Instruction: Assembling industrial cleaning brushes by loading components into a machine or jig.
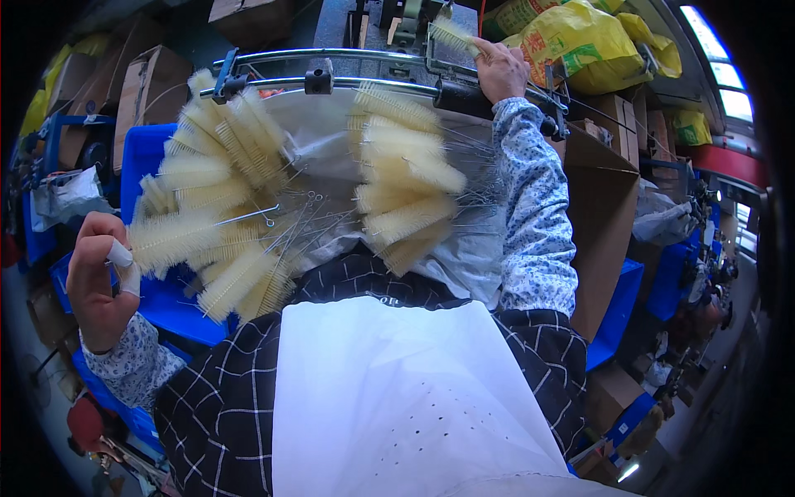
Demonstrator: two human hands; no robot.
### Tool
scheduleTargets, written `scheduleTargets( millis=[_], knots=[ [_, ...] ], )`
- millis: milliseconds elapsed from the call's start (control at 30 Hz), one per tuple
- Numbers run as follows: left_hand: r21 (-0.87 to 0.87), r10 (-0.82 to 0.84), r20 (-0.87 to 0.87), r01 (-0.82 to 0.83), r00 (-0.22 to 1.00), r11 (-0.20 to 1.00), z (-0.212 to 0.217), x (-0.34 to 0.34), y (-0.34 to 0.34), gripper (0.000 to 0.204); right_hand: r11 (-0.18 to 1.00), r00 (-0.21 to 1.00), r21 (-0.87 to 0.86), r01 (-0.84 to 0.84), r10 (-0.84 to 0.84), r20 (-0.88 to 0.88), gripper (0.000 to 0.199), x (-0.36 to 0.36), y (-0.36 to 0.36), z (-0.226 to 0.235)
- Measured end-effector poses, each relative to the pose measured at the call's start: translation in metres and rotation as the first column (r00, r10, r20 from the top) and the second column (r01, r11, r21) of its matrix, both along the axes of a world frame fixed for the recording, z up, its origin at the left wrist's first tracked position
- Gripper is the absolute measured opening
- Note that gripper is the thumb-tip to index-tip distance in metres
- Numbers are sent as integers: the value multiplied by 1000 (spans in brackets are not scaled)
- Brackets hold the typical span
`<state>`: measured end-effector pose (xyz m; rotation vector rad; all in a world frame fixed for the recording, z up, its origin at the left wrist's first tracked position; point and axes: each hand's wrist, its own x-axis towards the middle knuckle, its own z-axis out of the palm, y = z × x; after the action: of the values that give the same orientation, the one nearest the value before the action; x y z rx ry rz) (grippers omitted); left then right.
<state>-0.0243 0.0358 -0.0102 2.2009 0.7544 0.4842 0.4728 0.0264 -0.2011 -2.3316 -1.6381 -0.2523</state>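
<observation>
My left hand (pixel 103 282), white tape round its fingers, is curled at the bristle end of a cream bottle brush (pixel 174 238). That brush's twisted wire handle, ending in a loop, points right across a pile of similar brushes (pixel 203 178). Up at the machine (pixel 406 37), my right hand (pixel 501 70) has its fingers closed at the end of another bottle brush (pixel 451 35); part of the grip is hidden. A second pile of brushes (pixel 406 170) lies on the sheet in my lap, wire handles to the right.
Two metal rails (pixel 348 87) with black clamps cross in front of me. A blue bin (pixel 149 149) stands under the left pile, and an open cardboard box (pixel 600 224) is by my right arm. Yellow bags (pixel 580 50) sit at the back right.
</observation>
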Motion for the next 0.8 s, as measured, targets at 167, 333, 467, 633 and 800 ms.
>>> scheduleTargets(
  millis=[167,333,467,633,800],
  knots=[
    [-6,-16,-7,16,1000,1000,4,3,-2,40,999,997,-34,17,-14,79,33,6,14,-5],
    [-6,-14,10,14,1000,1000,9,6,-9,38,998,997,-31,-56,58,60,32,5,30,-9],
    [-77,-46,34,49,998,996,-4,13,-1,38,989,996,-150,-11,-2,-87,28,11,19,2],
    [-190,27,-37,-34,999,981,-10,23,-8,36,997,1000,-81,16,-18,-14,27,1,37,-3],
    [-271,-11,-95,-15,995,962,-39,33,2,35,989,999,-145,17,-11,40,29,1,39,1]
  ],
)
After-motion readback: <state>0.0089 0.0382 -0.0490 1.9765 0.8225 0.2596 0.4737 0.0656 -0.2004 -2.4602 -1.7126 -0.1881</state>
